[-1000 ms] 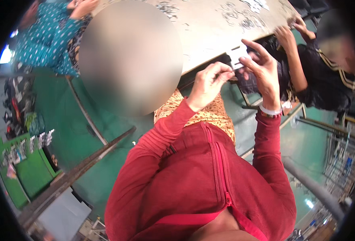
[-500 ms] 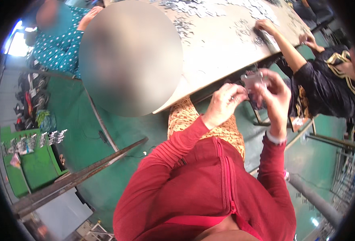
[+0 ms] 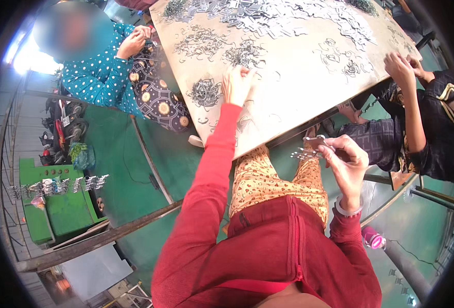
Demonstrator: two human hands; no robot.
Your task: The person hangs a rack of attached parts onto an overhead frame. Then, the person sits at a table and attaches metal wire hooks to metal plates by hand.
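Since the earlier frame, the person's left hand (image 3: 237, 88) has gone from beside the small metal plate (image 3: 317, 142) to the worktable (image 3: 288, 97). That plate is now held off the table's near edge, above the patterned trousers (image 3: 257, 174), with thin prongs (image 3: 303, 153) at its left side; whether they are fixed to it cannot be told. It looks light and stiff, likely smooth enough to slip, the prongs perhaps easily bent; its flat right end seems the best hold. There the right hand (image 3: 347, 159) pinches it between thumb and fingers, wrist raised, forearm up from below. The left arm reaches out long, its fingers curled nearly together beside a scatter of curved metal bits (image 3: 245, 53); whether they grip one cannot be told. A denser heap (image 3: 205, 92) lies left of that hand.
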